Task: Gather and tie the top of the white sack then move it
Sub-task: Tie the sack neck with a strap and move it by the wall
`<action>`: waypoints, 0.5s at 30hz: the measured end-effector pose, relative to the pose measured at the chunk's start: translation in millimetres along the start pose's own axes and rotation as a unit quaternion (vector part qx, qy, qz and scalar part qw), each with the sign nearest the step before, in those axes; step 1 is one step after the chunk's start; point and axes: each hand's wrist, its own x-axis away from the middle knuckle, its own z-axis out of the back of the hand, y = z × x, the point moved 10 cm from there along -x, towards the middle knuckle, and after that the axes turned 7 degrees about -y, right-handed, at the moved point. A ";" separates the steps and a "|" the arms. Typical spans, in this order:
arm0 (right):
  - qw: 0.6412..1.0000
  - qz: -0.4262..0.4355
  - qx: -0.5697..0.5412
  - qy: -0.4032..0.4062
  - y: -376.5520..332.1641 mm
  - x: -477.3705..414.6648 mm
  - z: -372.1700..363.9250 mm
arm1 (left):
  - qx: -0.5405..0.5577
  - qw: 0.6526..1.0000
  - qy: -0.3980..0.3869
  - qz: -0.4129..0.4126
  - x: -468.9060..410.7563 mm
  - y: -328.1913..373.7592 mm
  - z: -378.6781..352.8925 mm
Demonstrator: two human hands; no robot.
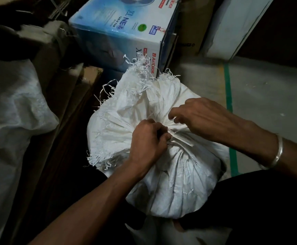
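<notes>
Plainly the sack (179, 174) sits at lower centre of the frame, its neck (177, 137) bunched at mid-frame. The left hand (147, 138) grips that neck in a tight fist. The right hand (202, 117) curls its fingers down onto the gather from the right; whether they pinch a tie or only press cannot be told.

The likeliest failure is the gather slipping out of the fist while the right hand works, which would let the pleats spread open. A slack knot could also give way once the sack is lifted, and the frayed strands (137, 68) look weak enough to snap under a hard pull.

The sack appears to stand on its base, its long axis rising toward the camera. The loose top (126, 99) flops toward the upper left, near the box (119, 32).
</notes>
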 end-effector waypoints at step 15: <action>0.988 0.045 0.143 -0.045 -13.9 -5.9 -2.5 | 0.064 0.997 0.030 0.036 -0.2 -13.6 2.5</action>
